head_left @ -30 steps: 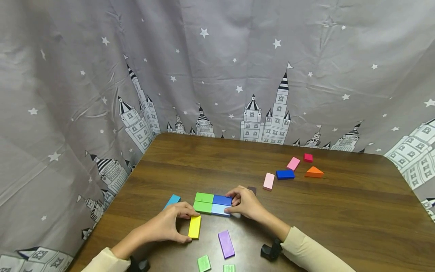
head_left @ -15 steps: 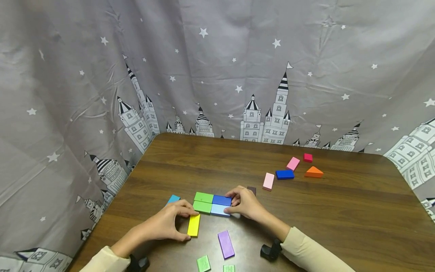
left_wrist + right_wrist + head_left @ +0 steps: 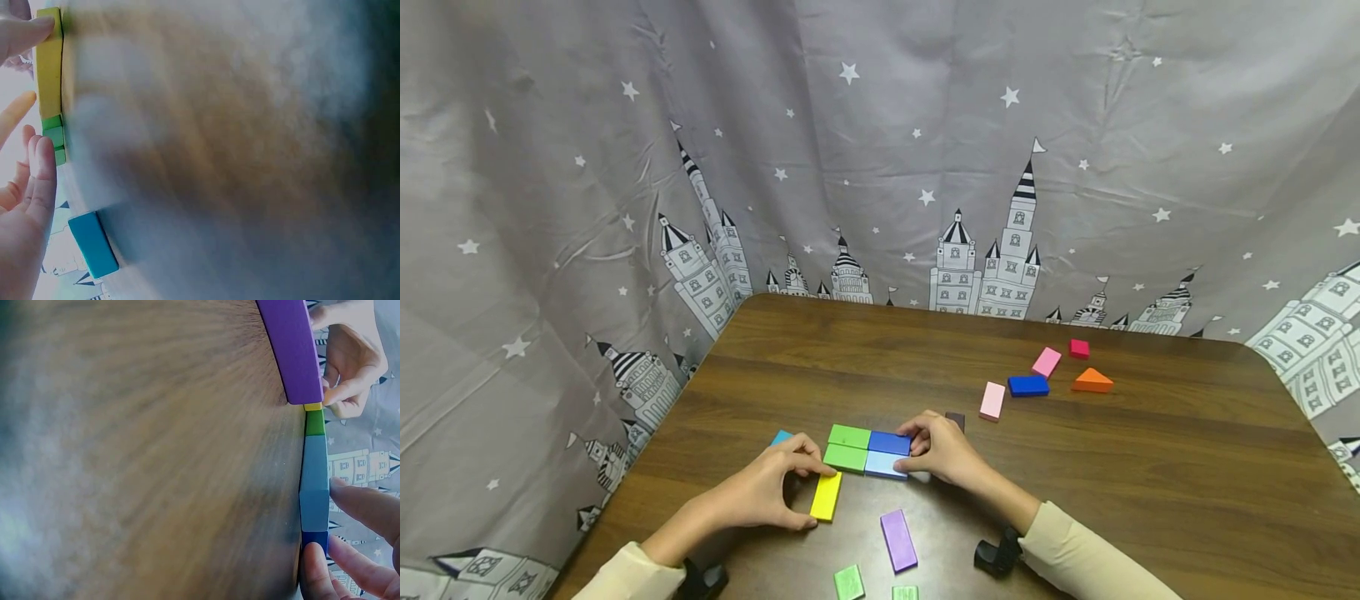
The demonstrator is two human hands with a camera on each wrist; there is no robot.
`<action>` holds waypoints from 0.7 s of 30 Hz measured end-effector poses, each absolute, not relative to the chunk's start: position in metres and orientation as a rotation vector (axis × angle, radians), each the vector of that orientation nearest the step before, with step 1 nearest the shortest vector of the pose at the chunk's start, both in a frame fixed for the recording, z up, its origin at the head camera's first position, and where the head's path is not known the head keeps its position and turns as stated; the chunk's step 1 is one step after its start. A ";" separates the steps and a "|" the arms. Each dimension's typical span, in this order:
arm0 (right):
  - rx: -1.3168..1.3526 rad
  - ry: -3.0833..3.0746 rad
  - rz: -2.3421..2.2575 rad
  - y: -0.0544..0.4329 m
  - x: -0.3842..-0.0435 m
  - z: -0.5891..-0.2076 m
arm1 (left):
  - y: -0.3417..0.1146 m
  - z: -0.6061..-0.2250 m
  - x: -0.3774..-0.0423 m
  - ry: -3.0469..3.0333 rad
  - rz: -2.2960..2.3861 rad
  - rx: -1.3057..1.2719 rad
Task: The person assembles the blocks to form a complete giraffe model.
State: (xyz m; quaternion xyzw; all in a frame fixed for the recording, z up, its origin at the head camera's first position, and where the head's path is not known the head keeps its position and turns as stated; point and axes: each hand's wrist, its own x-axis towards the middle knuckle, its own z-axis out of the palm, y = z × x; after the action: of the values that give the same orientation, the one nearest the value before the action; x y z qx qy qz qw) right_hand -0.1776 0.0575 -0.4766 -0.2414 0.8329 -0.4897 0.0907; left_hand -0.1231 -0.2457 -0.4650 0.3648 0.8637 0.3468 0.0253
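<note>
My left hand (image 3: 763, 492) holds a yellow block (image 3: 826, 497) by its two ends, thumb at the near end and forefinger at the far end. Just beyond it lie two green blocks (image 3: 846, 457), side by side and flat. A blue block (image 3: 889, 442) and a light blue block (image 3: 884, 465) continue them to the right, making a rectangle. At its right end my right hand (image 3: 943, 450) grips this pair, thumb on the light blue block and fingers by the blue one. Whether yellow touches green I cannot tell. A teal block (image 3: 94, 244) is partly hidden behind my left hand in the head view.
Nearer me lie a purple block (image 3: 898, 540) and two small light green blocks (image 3: 849, 582). A dark brown block (image 3: 956, 420) sits behind the right hand. Further right are pink blocks (image 3: 992, 401), another blue block (image 3: 1028, 386), a red block (image 3: 1078, 349) and an orange triangle (image 3: 1092, 381).
My left hand has shifted slightly left and away from me with the yellow block, covering more of the teal block. The right hand stays almost still.
</note>
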 end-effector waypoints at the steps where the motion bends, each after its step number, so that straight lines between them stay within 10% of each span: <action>1: -0.714 2.475 -1.457 0.057 -0.178 -0.477 | -0.246 -0.465 -0.123 2.674 1.073 1.133; 21: -0.705 2.476 -1.458 0.057 -0.177 -0.475 | -0.250 -0.467 -0.127 2.677 1.088 1.144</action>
State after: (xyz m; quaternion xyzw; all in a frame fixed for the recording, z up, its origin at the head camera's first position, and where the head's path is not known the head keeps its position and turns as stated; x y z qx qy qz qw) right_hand -0.1772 0.0571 -0.4754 -0.2374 0.8334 -0.4906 0.0912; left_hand -0.1274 -0.2504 -0.4673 0.3681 0.8613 0.3500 0.0168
